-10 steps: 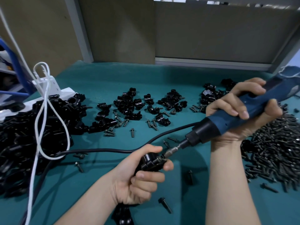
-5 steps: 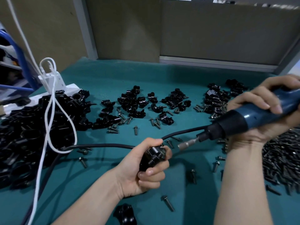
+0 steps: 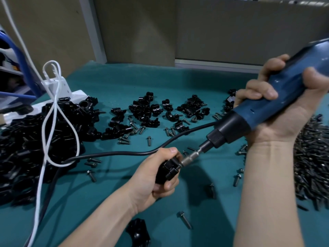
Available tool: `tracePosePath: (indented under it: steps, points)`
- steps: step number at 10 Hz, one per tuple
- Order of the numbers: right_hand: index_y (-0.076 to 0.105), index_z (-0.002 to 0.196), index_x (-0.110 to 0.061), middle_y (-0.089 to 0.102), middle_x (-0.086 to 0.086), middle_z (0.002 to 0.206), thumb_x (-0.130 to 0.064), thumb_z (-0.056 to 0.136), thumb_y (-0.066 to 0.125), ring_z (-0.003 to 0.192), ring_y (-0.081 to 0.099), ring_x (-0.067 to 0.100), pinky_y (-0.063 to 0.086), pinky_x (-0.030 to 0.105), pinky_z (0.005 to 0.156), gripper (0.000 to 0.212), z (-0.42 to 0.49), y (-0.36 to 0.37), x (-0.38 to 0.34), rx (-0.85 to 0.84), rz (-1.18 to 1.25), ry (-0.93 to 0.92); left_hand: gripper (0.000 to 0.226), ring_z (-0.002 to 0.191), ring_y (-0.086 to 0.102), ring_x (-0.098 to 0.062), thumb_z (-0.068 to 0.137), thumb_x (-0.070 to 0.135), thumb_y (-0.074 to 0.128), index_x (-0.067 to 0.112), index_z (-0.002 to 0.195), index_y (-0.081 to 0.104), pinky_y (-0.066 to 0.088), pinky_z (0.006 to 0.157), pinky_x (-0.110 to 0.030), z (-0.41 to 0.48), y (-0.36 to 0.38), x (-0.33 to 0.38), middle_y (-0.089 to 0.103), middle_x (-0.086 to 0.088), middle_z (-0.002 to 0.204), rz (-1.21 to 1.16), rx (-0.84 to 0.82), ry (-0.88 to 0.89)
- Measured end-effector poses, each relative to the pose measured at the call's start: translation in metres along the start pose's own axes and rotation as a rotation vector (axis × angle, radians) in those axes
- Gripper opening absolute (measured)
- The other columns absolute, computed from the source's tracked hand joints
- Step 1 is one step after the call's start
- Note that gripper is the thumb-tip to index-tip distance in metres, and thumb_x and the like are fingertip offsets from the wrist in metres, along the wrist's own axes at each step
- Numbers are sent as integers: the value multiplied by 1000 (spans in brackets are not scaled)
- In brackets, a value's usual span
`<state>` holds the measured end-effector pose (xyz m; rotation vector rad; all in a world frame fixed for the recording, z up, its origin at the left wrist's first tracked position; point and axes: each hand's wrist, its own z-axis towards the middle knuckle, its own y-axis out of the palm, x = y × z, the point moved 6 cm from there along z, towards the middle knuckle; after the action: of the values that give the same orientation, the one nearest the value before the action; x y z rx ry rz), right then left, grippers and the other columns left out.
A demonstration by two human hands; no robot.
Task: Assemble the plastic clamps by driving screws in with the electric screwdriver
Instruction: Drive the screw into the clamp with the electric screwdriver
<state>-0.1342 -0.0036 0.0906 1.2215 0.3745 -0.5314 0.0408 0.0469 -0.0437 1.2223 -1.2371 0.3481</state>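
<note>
I see the left hand (image 3: 151, 182) gripping a black clamp (image 3: 168, 171) just above the teal table (image 3: 115, 84). The right hand (image 3: 284, 125) wraps round the blue electric screwdriver (image 3: 258, 113), bit touching the clamp. Its body markings are too blurred to read.

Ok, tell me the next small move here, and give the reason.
Probably run the driver and push along the bit's line to drive the screw home. The right hand grips the electric screwdriver, and its bit meets the clamp that the left hand holds, so the tool looks seated. The screw itself is hidden.
</note>
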Motion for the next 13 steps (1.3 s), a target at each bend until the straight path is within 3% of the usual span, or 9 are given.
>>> tracePosePath:
  steps: [1,5,13]
  points:
    - [49,90,-20,56,-9,76,-38,75,35,41,43,2,33,15,48,27,-5,6,10,-26,39,-80,27,28,24,-7,72,43,62,20,62,52,19,34,-12,-2,-1,1,38,-1,38,58,-1,1]
    - [49,89,-18,56,-7,72,-37,76,36,41,45,4,34,14,47,26,-1,-3,17,-60,160,-39,31,30,21,-10,70,48,60,18,69,52,17,35,-13,-3,-2,5,38,-2,38,183,11,36]
    - [50,86,-20,55,-8,71,-36,76,37,40,43,3,37,14,46,23,3,-8,27,-8,159,-31,35,29,22,-9,70,49,63,16,68,50,16,35,-14,-1,-7,3,39,-2,39,129,53,46]
